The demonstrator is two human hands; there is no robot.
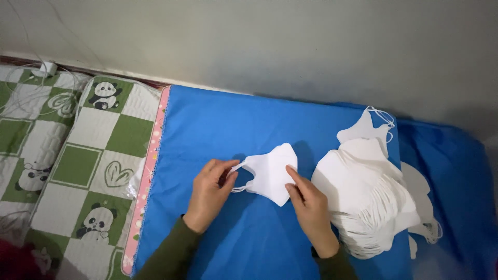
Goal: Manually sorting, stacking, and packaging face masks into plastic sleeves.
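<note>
the head view looks down on a blue cloth (223, 124) spread flat, with a grey wall (290, 41) behind it. in the middle of the cloth lies a single white face mask (272, 171), folded flat, its pointed edge toward the wall and its ear loop (239, 179) sticking out on the left side.

the left hand (210, 194) sits just left of the mask with its fingers (228, 166) curled and pressed together around the ear loop, pinching the thin strap between thumb and forefinger. the right hand (311, 207) rests on the mask's right lower edge; its fingers (291, 175) lie close together and press down on the white fabric, with the thumb at the mask's lower corner. whether they pinch the edge or only press on it, i cannot tell. both wrists wear dark green sleeves (171, 254).

just right of the right hand, a fanned stack of white masks (368, 207) lies on the cloth, touching or nearly touching the hand's outer side. behind that stack lies another mask (365, 129) with loose loops, nearer the wall.

to the left of the cloth lies a green and white checked mat with pandas (88, 166), edged by a pink strip (150, 166). a white cable with a small plug (47, 68) lies on the mat at the far left corner.
</note>
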